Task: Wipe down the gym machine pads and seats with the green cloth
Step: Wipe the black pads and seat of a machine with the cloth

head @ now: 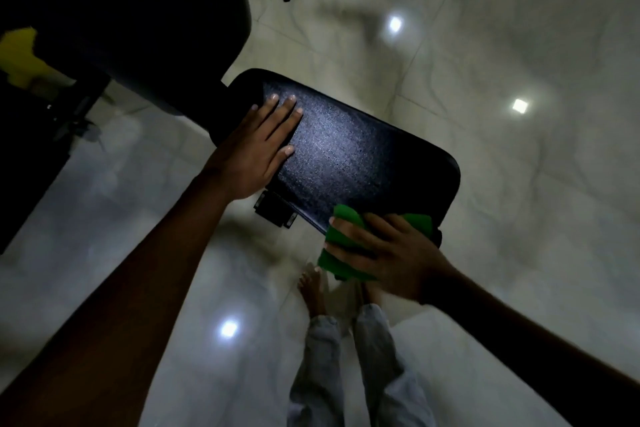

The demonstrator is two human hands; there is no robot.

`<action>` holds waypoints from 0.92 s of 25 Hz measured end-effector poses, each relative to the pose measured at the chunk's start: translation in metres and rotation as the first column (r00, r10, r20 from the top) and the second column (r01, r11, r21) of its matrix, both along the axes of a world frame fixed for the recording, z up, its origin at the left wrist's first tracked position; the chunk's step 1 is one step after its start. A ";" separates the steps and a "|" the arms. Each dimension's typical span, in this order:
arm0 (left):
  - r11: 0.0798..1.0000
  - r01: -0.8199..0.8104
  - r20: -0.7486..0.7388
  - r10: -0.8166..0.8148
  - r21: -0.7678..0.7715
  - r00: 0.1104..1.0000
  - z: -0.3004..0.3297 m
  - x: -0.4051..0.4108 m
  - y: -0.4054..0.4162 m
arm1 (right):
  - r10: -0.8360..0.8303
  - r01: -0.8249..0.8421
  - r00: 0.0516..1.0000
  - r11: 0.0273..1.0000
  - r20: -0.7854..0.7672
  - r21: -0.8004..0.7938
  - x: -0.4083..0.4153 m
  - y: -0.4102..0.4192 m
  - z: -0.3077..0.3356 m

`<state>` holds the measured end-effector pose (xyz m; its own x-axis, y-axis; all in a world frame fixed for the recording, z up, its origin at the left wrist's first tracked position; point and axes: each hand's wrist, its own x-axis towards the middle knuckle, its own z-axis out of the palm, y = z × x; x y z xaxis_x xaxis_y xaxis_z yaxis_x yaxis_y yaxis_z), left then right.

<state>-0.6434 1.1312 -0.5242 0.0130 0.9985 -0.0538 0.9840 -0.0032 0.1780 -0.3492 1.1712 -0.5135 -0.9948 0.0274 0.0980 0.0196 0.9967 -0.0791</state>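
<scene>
Black textured vinyl, that's the seat pad [353, 156], a rounded rectangle with a pebbly grain that catches the light in the middle. One pad like this up front, plus a bigger dark padded piece [138, 10] looming at the upper left, too shadowy to say much about.

Left hand [256, 152] lies flat on the pad's far-left end, fingers straight and a little fanned, palm down, gripping nothing. Right hand [384, 250] is on the green cloth [341, 246] at the pad's near corner, fingers curled over the bunched fabric and pressing it against the edge. Cloth looks soft and crumpled, part of it hanging off below the rim.

Under the pad there's one black metal bracket [275, 210] poking out. Floor [485, 184] is glossy pale tile with three bright light reflections. Two bare feet [313, 288] and light grey trouser legs [346, 374] at the bottom.
</scene>
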 end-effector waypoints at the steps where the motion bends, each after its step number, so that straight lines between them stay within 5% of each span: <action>1: 1.000 -0.004 0.009 0.004 0.005 1.000 -0.001 0.000 0.000 | 0.011 -0.011 1.000 1.000 0.010 0.000 -0.014 0.011 0.001; 5: 0.999 -0.043 0.123 0.041 0.010 0.992 0.001 0.001 0.001 | -0.163 0.162 0.987 0.985 0.010 0.052 -0.087 0.029 0.006; 11: 0.998 -0.060 0.184 0.056 0.016 0.981 0.003 -0.003 0.001 | 0.100 -0.099 0.995 0.994 0.018 -0.040 0.003 0.014 0.010; 18: 0.994 -0.106 0.136 0.107 -0.019 0.985 0.000 0.000 0.002 | -0.174 0.177 0.983 0.983 0.064 -0.039 -0.055 0.027 0.013; 23: 0.920 -0.393 0.141 0.390 -0.014 0.910 -0.002 0.032 0.008 | -0.131 0.135 0.991 0.986 0.043 -0.103 0.008 0.066 0.024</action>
